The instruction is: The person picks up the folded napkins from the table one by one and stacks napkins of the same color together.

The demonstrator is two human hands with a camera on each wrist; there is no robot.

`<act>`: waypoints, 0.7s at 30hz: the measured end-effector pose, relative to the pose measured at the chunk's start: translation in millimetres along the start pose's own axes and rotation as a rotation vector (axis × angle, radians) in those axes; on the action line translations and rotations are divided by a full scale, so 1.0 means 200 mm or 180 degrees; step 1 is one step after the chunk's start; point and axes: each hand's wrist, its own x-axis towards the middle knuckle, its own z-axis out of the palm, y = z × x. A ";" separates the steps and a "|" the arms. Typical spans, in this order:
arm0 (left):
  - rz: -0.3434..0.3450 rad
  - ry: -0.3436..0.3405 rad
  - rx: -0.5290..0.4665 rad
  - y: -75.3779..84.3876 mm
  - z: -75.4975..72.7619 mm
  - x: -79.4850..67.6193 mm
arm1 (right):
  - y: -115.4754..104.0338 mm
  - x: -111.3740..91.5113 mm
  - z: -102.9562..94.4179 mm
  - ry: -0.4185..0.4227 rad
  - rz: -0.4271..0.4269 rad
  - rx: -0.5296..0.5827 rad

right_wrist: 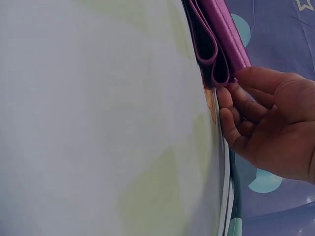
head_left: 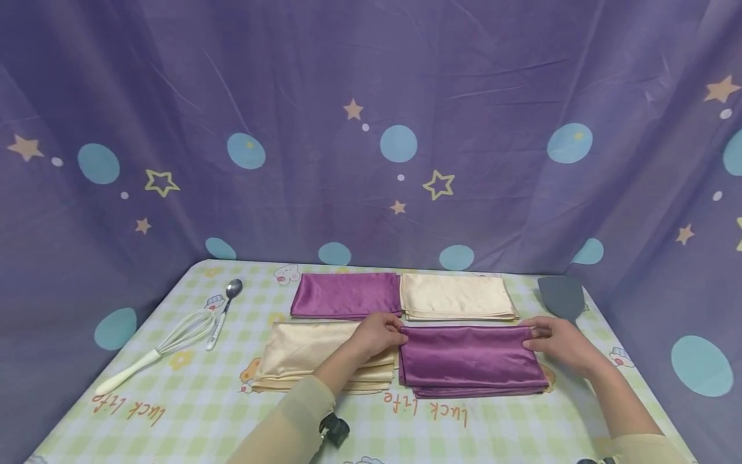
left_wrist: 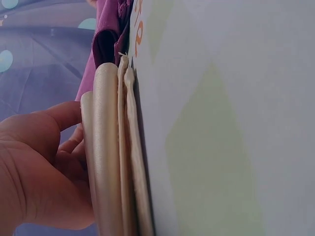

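Note:
Four folded satin cloths lie in two rows. Nearest on the right is a purple cloth, its layered folds visible in the right wrist view. My left hand pinches its far left corner, reaching across the near cream cloth. In the left wrist view, that cream cloth hides the left fingertips. At the far right corner, my right hand pinches the same purple cloth between thumb and fingers. Behind lie another purple cloth and another cream cloth, side by side.
On the left of the checked tablecloth lie a whisk and a spoon. A grey spatula lies at the right, partly behind my right hand. Purple curtains hang around the table.

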 end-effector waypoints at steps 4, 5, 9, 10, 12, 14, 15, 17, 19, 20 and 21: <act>0.0026 -0.0042 -0.0045 0.00 0.00 0.00 | 0.00 -0.01 -0.01 0.0033 0.0019 -0.0066; 0.0042 -0.0039 -0.0022 0.00 0.00 0.00 | 0.00 -0.01 -0.01 0.0044 0.0024 -0.0068; 0.0122 -0.0023 0.0222 -0.01 0.02 -0.01 | 0.00 -0.02 -0.01 0.0050 0.0102 0.0145; 0.0130 -0.0013 0.0303 -0.01 0.02 -0.01 | 0.01 -0.02 -0.01 0.0035 0.0111 0.0233; 0.0133 -0.0007 0.0427 -0.01 0.02 -0.01 | 0.01 -0.03 -0.01 -0.0004 0.0120 0.0405; 0.0120 0.0003 0.0472 -0.01 0.02 -0.01 | 0.01 -0.03 -0.01 -0.0053 0.0134 0.0584; 0.0107 0.0008 0.0460 -0.01 0.02 -0.01 | 0.01 -0.04 -0.01 -0.0077 0.0127 0.0657; 0.0078 0.0030 0.0413 -0.01 0.02 -0.01 | 0.01 -0.04 0.00 -0.0150 0.0136 0.0889; 0.0051 0.0051 0.0321 0.00 0.02 -0.01 | 0.01 -0.04 0.00 -0.0220 0.0119 0.1079; 0.0035 0.0052 0.0252 0.00 0.02 -0.01 | 0.01 -0.04 0.00 -0.0243 0.0113 0.1150; 0.0034 0.0053 0.0190 0.00 0.02 -0.01 | 0.01 -0.04 0.00 -0.0263 0.0115 0.1206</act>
